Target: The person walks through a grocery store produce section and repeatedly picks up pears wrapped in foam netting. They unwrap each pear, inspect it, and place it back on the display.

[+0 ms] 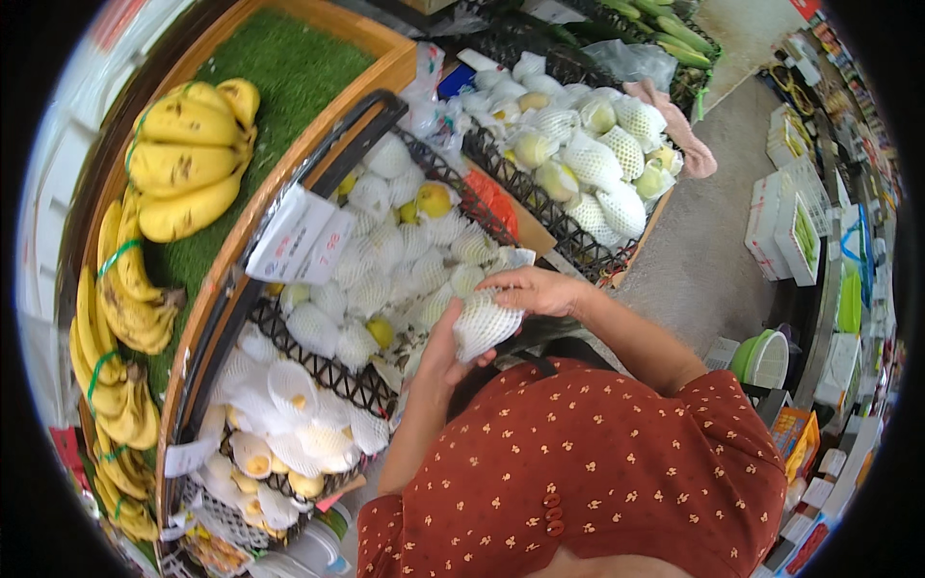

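Observation:
A fruit wrapped in a white foam net sleeve (485, 325) is between my hands, close in front of my body. My left hand (442, 350) supports it from the left and below. On its upper right side, my right hand (533, 290) has its fingers on the sleeve's edge. What fruit is inside cannot be told. Just beyond lies a black crate of fruit in foam nets (383, 253), with a few bare yellow pears (435, 199) among them.
Banana bunches (189, 155) lie on green artificial turf at the left. A price sign (300, 235) stands on the shelf edge. Another crate (506, 170) of netted fruit, with a pink cloth (676, 130), is at the upper right. More netted fruit (303, 426) sits at the lower left.

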`<state>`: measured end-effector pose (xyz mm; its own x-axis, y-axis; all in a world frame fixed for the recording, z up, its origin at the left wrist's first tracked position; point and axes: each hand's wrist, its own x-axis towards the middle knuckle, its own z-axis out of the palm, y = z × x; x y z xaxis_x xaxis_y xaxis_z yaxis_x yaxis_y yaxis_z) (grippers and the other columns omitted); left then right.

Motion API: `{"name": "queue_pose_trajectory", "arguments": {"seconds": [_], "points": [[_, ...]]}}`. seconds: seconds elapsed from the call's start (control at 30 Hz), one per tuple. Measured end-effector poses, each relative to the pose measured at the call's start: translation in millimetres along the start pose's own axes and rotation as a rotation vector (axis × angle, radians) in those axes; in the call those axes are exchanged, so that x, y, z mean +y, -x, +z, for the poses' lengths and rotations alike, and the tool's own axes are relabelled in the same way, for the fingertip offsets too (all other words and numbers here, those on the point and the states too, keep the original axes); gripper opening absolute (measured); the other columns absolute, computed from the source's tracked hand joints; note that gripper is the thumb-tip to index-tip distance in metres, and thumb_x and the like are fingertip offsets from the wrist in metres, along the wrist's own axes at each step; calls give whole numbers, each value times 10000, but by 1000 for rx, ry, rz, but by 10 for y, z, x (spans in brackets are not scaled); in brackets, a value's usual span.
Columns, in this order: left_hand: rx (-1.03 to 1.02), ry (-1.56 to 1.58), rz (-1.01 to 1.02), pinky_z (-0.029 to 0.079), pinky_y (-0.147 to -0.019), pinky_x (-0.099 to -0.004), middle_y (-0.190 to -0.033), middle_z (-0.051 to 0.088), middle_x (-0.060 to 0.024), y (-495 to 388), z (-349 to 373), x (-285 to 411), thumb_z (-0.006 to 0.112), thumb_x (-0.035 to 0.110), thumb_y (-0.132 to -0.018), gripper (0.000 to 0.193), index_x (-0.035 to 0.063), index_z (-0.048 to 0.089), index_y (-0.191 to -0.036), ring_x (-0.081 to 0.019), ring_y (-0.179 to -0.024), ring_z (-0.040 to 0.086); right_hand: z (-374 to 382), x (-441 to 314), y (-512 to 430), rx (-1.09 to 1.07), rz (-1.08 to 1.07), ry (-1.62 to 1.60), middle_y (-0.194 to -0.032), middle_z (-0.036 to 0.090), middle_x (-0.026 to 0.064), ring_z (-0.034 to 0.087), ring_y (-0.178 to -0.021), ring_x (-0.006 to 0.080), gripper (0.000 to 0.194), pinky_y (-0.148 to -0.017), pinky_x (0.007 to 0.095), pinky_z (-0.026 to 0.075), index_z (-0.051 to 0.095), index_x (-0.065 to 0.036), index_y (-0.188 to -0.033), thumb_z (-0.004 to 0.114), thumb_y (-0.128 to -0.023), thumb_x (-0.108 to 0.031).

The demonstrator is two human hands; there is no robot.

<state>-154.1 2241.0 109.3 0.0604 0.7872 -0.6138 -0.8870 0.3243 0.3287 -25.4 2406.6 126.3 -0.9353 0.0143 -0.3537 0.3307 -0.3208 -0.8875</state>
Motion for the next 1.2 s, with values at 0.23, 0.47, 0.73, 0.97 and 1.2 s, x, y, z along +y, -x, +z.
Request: {"name": "queue_pose_trajectory", "arguments": {"seconds": [0.23,0.47,0.73,0.97,1.2], "points": [[47,-135,-32,440,-364,-279,-781,620,-118,-61,243,143,323,535,-902,562,45,486,-1123,-211,-470,567,-120,-301,-2,-99,45,113,-1099,530,124,560,-896,184,748,-608,299,529,269,10,-1336,687,-752,-197],[-5,-119,289,518,-497,-343,-1015,565,-166,-241,731,119,372,486,-906,598,85,234,-1328,-258,-708,615,-618,-583,-61,-306,-74,322,-1104,563,94,527,-994,163,754,-865,304,425,449,-9,-1219,796,-601,-267],[764,-1500,931,435,-835,-438,-1069,545,-274,-623,-119,-424,631,304,-794,555,-101,473,-1139,-397,-955,541,-1862,-1699,-589,258,-200,549,-1106,557,121,546,-979,197,781,-801,305,474,426,19,-1230,796,-602,-262],[821,-1391,1016,429,-794,-452,-992,553,-276,-656,-6,-482,651,232,-756,422,-84,534,-1010,-418,-895,530,-2783,-1825,-1898,727,-49,616,-854,569,125,560,-675,162,772,-415,297,415,424,107,-1147,796,-592,-280],[910,-1365,1136,424,-771,-448,-1014,527,-243,-649,11,-501,674,154,-724,444,-79,480,-1048,-397,-884,517,-3864,-1072,-3115,802,-147,1665,-1047,592,251,568,-1015,350,565,-851,391,463,599,-30,-1032,722,-638,-416]]}}
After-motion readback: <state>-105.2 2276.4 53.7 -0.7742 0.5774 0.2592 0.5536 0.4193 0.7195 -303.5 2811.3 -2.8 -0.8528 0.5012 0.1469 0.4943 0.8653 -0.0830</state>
